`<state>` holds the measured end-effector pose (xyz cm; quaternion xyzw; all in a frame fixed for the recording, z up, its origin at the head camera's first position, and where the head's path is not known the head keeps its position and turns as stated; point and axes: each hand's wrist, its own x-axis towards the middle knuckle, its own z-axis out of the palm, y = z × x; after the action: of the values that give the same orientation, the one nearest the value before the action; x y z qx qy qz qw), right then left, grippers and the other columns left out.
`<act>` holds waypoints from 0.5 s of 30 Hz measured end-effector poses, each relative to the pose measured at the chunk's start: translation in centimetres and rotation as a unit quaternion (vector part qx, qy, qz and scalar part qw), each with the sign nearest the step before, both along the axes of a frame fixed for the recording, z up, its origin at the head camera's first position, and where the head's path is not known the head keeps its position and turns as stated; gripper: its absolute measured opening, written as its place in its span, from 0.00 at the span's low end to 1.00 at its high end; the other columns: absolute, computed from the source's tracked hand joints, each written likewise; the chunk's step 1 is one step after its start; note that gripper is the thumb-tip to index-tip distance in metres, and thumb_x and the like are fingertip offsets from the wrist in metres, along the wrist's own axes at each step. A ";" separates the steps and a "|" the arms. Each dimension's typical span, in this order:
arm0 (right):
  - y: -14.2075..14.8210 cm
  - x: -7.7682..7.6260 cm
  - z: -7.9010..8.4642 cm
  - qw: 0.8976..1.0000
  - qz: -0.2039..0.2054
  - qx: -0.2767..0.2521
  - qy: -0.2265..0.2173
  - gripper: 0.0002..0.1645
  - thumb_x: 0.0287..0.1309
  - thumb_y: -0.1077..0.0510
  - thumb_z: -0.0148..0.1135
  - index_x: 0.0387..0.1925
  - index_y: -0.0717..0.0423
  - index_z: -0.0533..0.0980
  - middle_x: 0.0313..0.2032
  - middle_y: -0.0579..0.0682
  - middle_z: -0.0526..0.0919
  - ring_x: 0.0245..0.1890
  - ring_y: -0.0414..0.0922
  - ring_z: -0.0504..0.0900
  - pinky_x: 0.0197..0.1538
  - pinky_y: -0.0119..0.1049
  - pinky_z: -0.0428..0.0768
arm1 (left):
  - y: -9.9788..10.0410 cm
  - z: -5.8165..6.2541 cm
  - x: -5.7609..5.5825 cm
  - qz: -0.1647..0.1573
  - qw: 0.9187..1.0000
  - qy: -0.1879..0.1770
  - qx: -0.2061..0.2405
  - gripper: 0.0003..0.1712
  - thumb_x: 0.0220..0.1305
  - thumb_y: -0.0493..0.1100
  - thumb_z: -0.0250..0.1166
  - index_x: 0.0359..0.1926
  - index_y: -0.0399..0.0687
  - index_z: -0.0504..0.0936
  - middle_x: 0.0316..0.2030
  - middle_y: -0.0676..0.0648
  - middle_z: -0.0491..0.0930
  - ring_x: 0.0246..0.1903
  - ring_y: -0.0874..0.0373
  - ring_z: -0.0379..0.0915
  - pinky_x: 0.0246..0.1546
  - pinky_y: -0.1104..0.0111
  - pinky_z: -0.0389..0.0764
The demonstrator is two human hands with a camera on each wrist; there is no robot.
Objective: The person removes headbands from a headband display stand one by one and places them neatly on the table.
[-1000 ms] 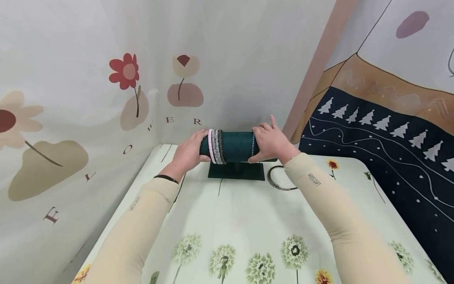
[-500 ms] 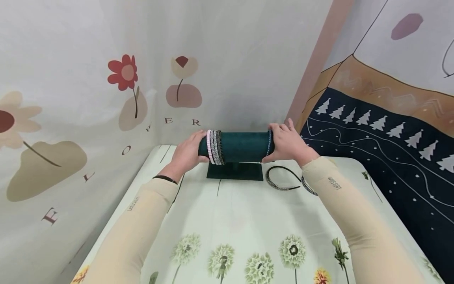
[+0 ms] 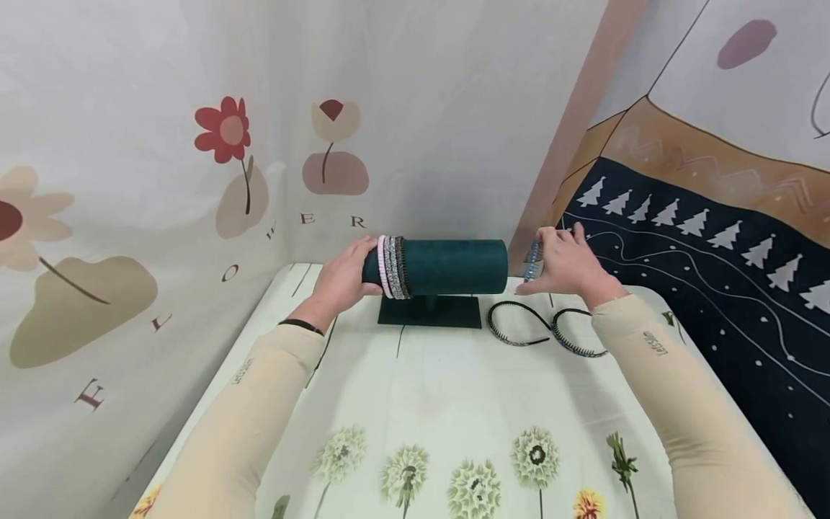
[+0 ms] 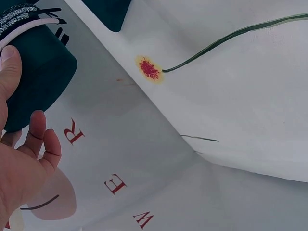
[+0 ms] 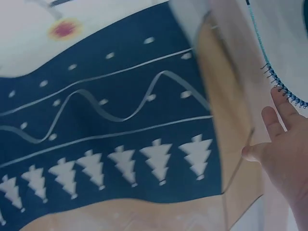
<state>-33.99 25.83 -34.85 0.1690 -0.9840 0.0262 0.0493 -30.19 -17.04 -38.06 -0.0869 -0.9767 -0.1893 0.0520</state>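
Note:
A dark green velvet roll stand (image 3: 460,267) stands at the back of the table. My left hand (image 3: 340,281) grips the roll's left end, thumb on the near side. Pushed together beside that hand are a pink headband (image 3: 383,268) and several glittery silver and dark headbands (image 3: 396,268) around the roll. Past the roll's right end, my right hand (image 3: 569,263) pinches a blue headband (image 3: 532,261), off the roll. In the right wrist view, the blue headband (image 5: 273,76) shows a row of small teeth by the fingertips.
Two dark toothed headbands lie on the table right of the base: one headband (image 3: 498,331) nearer the stand, another headband (image 3: 570,347) partly under my right forearm. A flower-printed cloth (image 3: 441,389) covers the table. Hanging printed cloth (image 3: 421,130) rises close behind the stand.
My right hand has slid the blue headband rightward along the roll and off its end. The two dark headbands on the table have come into fuller view. My left hand stays put.

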 end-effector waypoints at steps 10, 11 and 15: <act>7.8 1.9 -0.2 0.991 -0.037 0.125 0.009 0.75 0.38 0.23 0.81 0.74 0.67 0.62 0.68 0.72 0.74 0.72 0.72 0.66 0.79 0.79 0.36 | 0.0 0.1 0.1 -0.010 1.000 0.009 -0.003 0.58 0.64 0.51 0.79 0.85 0.50 0.53 0.86 0.43 0.53 0.81 0.39 0.57 0.80 0.39 0.64; 8.4 2.2 -0.2 0.989 -0.038 0.139 0.012 0.76 0.37 0.22 0.82 0.73 0.67 0.63 0.67 0.73 0.75 0.70 0.72 0.67 0.79 0.80 0.37 | 0.0 0.1 0.2 -0.010 1.000 0.009 -0.002 0.58 0.64 0.51 0.79 0.85 0.50 0.53 0.86 0.43 0.53 0.81 0.39 0.57 0.79 0.39 0.64; 10.6 3.2 -0.6 0.982 -0.034 0.185 0.021 0.75 0.30 0.22 0.84 0.68 0.67 0.67 0.62 0.73 0.80 0.66 0.71 0.72 0.78 0.81 0.40 | -0.1 0.0 0.2 -0.008 1.000 0.007 -0.001 0.59 0.64 0.51 0.79 0.85 0.50 0.54 0.86 0.42 0.53 0.81 0.39 0.57 0.80 0.39 0.64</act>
<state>-30.82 36.46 -35.43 0.1420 -0.9758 -0.1618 0.0389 -29.96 -17.11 -38.02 -0.0961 -0.9758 -0.1880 0.0575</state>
